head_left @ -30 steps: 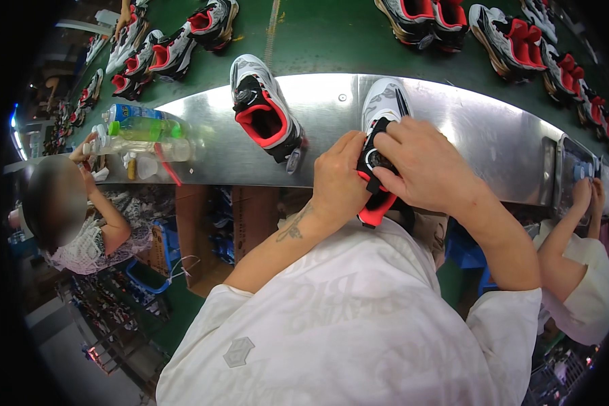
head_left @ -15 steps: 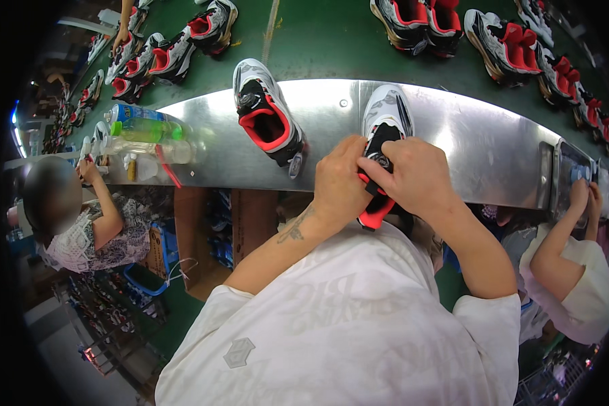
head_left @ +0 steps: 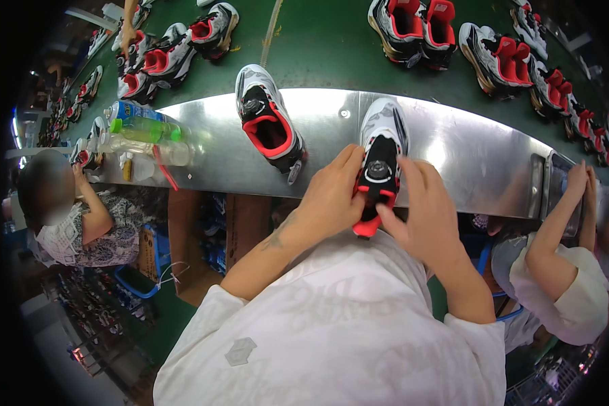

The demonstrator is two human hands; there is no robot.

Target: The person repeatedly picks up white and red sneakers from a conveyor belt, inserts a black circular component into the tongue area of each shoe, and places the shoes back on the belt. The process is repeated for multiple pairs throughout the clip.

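Note:
A white, black and red sneaker [head_left: 386, 130] with a round dial [head_left: 377, 170] on its tongue lies in front of me, toe pointing away, its heel past the metal ledge's near edge. My left hand [head_left: 331, 196] grips it along the left side, the thumb near the red collar. On the other side is my right hand [head_left: 427, 211], slightly blurred, its fingers spread and thumb apart by the shoe's opening; nothing is in it. A matching sneaker [head_left: 258, 108] stands to the left, its toe over the green surface and its heel on the ledge.
The steel ledge [head_left: 325, 128] borders a green surface [head_left: 318, 54] carrying several similar sneakers [head_left: 402, 30]. Bottles [head_left: 145, 128] and a red strip [head_left: 166, 168] lie at the left. Below stands a cardboard box [head_left: 189, 237]. People work on both sides, one in patterned clothing [head_left: 111, 237].
My right hand has come off the dial and moved right and down, its fingers spreading. My left hand has shifted slightly down, still on the sneaker. The dial and tongue now show.

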